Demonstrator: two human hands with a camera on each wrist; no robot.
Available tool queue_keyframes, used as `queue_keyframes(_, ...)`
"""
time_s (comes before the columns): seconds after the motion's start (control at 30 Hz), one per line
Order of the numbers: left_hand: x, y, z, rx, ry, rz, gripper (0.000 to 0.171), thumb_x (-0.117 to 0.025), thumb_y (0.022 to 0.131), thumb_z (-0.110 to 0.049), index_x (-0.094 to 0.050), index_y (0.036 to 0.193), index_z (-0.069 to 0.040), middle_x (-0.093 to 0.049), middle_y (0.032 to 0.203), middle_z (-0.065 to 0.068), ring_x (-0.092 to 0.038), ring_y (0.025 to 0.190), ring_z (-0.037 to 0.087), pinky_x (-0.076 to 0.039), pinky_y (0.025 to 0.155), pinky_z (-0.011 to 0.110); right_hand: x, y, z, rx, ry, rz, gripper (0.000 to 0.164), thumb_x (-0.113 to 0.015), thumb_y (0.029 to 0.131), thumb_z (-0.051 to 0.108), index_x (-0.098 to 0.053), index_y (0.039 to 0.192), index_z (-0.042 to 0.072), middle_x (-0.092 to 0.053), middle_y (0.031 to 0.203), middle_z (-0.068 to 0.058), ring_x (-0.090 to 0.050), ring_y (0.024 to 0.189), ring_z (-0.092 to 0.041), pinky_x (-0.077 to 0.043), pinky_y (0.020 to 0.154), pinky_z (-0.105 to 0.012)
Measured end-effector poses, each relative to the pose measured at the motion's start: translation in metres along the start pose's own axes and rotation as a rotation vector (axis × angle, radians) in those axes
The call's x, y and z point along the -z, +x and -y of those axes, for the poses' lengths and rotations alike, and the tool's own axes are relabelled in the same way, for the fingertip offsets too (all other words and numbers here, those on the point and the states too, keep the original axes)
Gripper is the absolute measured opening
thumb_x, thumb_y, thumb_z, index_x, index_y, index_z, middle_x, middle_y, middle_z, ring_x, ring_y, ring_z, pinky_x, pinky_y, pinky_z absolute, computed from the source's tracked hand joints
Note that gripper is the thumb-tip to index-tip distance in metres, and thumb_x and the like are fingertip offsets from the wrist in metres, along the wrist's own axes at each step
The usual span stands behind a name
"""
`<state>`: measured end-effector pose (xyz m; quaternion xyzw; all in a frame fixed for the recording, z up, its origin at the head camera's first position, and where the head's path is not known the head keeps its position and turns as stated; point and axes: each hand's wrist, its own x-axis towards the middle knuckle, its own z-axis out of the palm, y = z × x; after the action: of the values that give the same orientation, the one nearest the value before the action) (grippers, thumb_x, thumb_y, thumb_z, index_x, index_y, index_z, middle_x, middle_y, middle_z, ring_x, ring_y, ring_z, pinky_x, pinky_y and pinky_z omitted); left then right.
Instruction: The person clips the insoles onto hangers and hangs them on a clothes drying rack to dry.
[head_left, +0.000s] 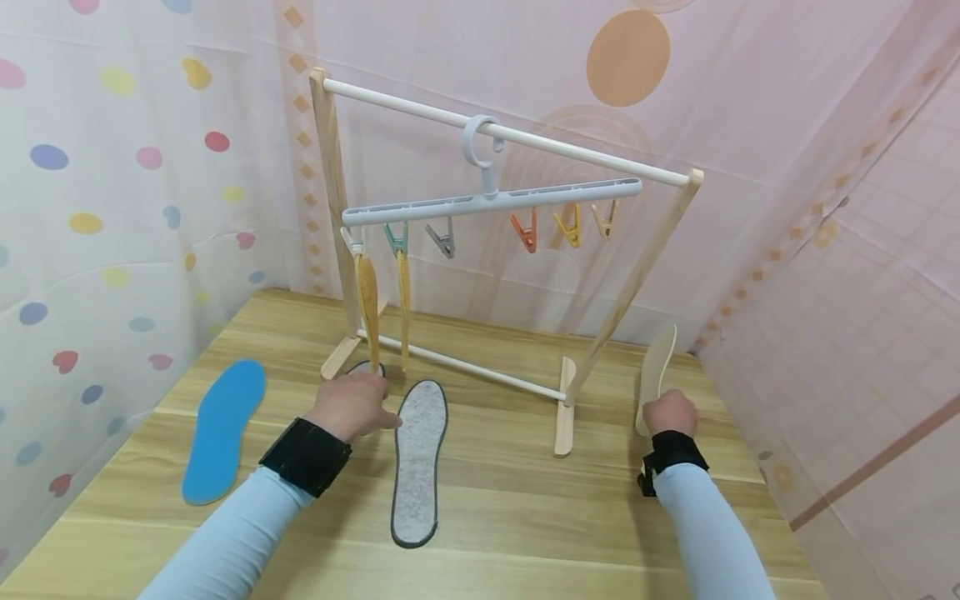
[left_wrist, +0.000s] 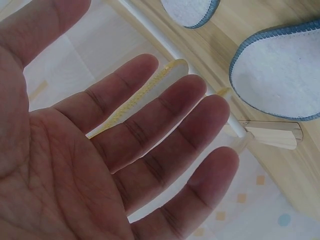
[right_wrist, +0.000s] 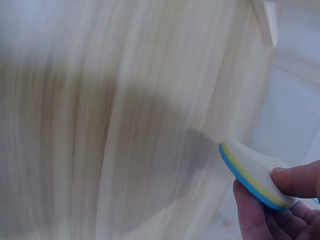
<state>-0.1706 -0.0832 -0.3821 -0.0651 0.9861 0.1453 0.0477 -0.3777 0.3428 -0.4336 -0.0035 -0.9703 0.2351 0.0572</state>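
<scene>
My right hand (head_left: 671,412) pinches a cream-topped insole (head_left: 657,367) between thumb and fingers at the table's right side. In the right wrist view this insole (right_wrist: 255,172) shows yellow and blue layers along its edge. With fingers spread and nothing held, my left hand (head_left: 351,406) hovers over a dark-edged grey insole (head_left: 367,367), hiding most of it. Another grey insole (head_left: 420,462) lies flat just right of that hand. Farther left lies a blue insole (head_left: 225,433). Two yellowish insoles, one wider (head_left: 367,304) and one narrower (head_left: 405,312), hang edge-on from clips behind the left hand.
A wooden rack (head_left: 333,167) with a white top bar (head_left: 577,150) stands at the back. From it hangs a pale blue hanger (head_left: 420,208), tilted. Grey (head_left: 446,242), orange (head_left: 528,233), yellow (head_left: 572,227) and beige (head_left: 604,221) clips dangle with nothing in them. Patterned curtains surround the table.
</scene>
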Motion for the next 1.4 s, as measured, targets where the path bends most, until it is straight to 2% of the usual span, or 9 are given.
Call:
queue_keyframes(0.1, 0.000, 0.000, 0.001, -0.005, 0.003, -0.005, 0.038, -0.080, 0.079, -0.037, -0.070, 0.094, -0.004, -0.064, 0.085, 0.007, -0.060, 0.076, 0.023, -0.050, 0.061, 0.040, -0.003, -0.002, 0.004, -0.005, 0.024, -0.036, 0.020, -0.054, 0.078, 0.004, -0.064, 0.083, -0.013, -0.064, 0.077, -0.027, -0.061, 0.072, -0.043, -0.048, 0.067, -0.052)
queue_keyframes(0.33, -0.002, 0.001, 0.002, -0.009, -0.003, -0.012, 0.035, -0.081, 0.079, -0.037, -0.070, 0.090, -0.006, -0.063, 0.081, 0.006, -0.058, 0.074, 0.021, -0.048, 0.058, 0.039, -0.011, -0.008, 0.014, 0.000, 0.061, -0.135, 0.020, -0.053, 0.083, 0.005, -0.065, 0.088, -0.011, -0.066, 0.083, -0.030, -0.062, 0.078, -0.049, -0.047, 0.067, -0.057)
queue_keyframes(0.73, -0.002, 0.000, 0.002, 0.006, -0.013, -0.002, 0.042, -0.081, 0.079, -0.037, -0.071, 0.102, -0.002, -0.066, 0.091, 0.011, -0.062, 0.081, 0.026, -0.051, 0.064, 0.043, -0.014, -0.019, 0.030, 0.016, 0.165, -0.257, 0.022, -0.057, 0.090, 0.008, -0.064, 0.096, -0.012, -0.065, 0.090, -0.033, -0.062, 0.084, -0.052, -0.044, 0.075, -0.058)
queue_keyframes(0.93, -0.002, -0.001, 0.001, 0.007, -0.019, 0.004, 0.045, -0.080, 0.080, -0.037, -0.070, 0.105, -0.001, -0.067, 0.094, 0.012, -0.063, 0.085, 0.028, -0.052, 0.066, 0.045, -0.016, -0.026, 0.039, 0.028, 0.227, -0.334, 0.020, -0.061, 0.089, 0.007, -0.064, 0.095, -0.012, -0.066, 0.089, -0.032, -0.061, 0.084, -0.052, -0.044, 0.075, -0.059)
queue_keyframes(1.17, -0.002, -0.002, 0.001, 0.003, -0.016, 0.007, 0.046, -0.080, 0.080, -0.036, -0.070, 0.108, 0.000, -0.067, 0.098, 0.014, -0.064, 0.089, 0.031, -0.052, 0.068, 0.046, -0.016, -0.035, 0.047, 0.029, 0.272, -0.386, 0.019, -0.063, 0.088, 0.008, -0.064, 0.097, -0.010, -0.066, 0.090, -0.030, -0.061, 0.086, -0.053, -0.043, 0.077, -0.059)
queue_keyframes(1.4, -0.002, -0.002, 0.002, 0.012, -0.015, 0.014, 0.047, -0.080, 0.080, -0.037, -0.070, 0.109, -0.001, -0.067, 0.099, 0.014, -0.063, 0.089, 0.031, -0.052, 0.068, 0.047, -0.014, -0.045, 0.053, 0.070, 0.334, -0.434, 0.015, -0.063, 0.088, 0.007, -0.064, 0.093, -0.008, -0.066, 0.085, -0.027, -0.061, 0.078, -0.047, -0.043, 0.071, -0.056)
